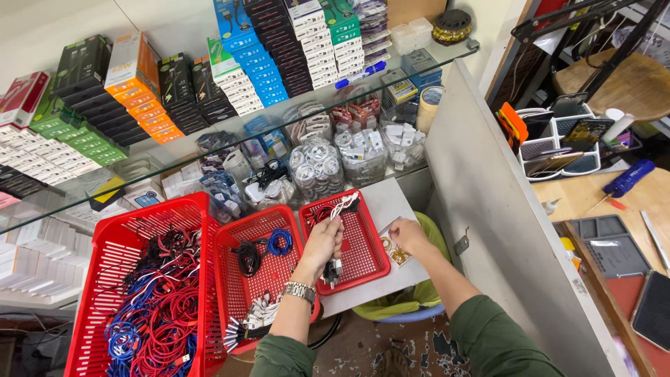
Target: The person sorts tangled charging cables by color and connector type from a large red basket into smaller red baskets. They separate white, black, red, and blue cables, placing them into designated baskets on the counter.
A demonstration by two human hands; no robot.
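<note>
left hand – white cable | right hand – packet | red baskets

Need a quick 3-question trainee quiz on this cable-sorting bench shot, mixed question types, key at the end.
1. True or false: the left hand holds a white cable over the small red basket.
2. Multiple choice: the right hand rests on A) a blue screwdriver, B) a small printed card on the grey tabletop, C) a roll of tape.
3. Fill in: the large red basket on the left holds a tangle of red and ____ cables.

Key: 1 true; 2 B; 3 blue.
</note>
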